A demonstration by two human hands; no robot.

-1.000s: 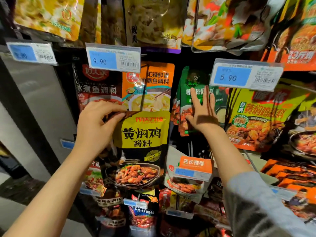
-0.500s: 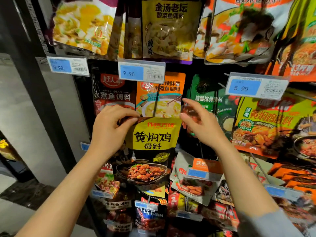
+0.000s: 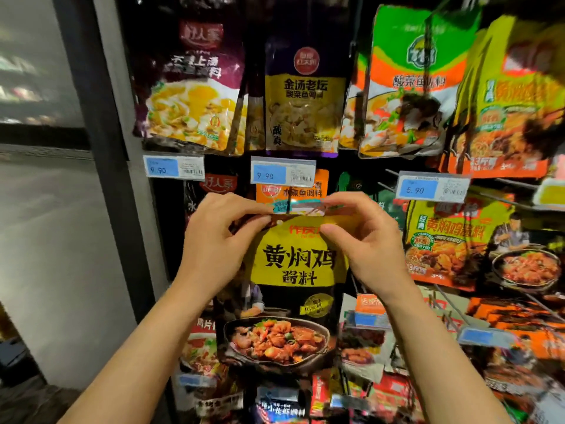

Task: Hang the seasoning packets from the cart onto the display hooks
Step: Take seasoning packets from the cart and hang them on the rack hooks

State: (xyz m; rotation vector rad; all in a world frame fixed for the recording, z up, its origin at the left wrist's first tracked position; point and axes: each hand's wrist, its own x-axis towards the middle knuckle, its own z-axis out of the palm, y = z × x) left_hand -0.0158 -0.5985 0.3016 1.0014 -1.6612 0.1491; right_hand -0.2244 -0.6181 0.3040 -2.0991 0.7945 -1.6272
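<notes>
**Packet held up to the hook, not yet on it**

The display rack (image 3: pixel 101 179) fills the view, its rows of hanging seasoning packets crowded edge to edge, with a purple packet (image 3: pixel 189 84) and a yellow-and-purple one (image 3: pixel 305 96) in the row above. Below them, the black-and-yellow packet (image 3: pixel 295 283) is held upright in front of an orange packet (image 3: pixel 293 191), just under the 9.90 price tag (image 3: pixel 282 174).

The left hand (image 3: pixel 217 243) pinches the packet's top left corner between thumb and fingers; the right hand (image 3: pixel 363 240) pinches the top right edge the same way. The hang hole and the hook tip cannot be made out here, as the top strip is blurred and partly covered by fingers.

The likely risk is a miss: with the hole hidden and the price tag just above, the packet could slide past the hook, or snag the tag. Releasing before it seats would drop it onto the lower rows.
</notes>
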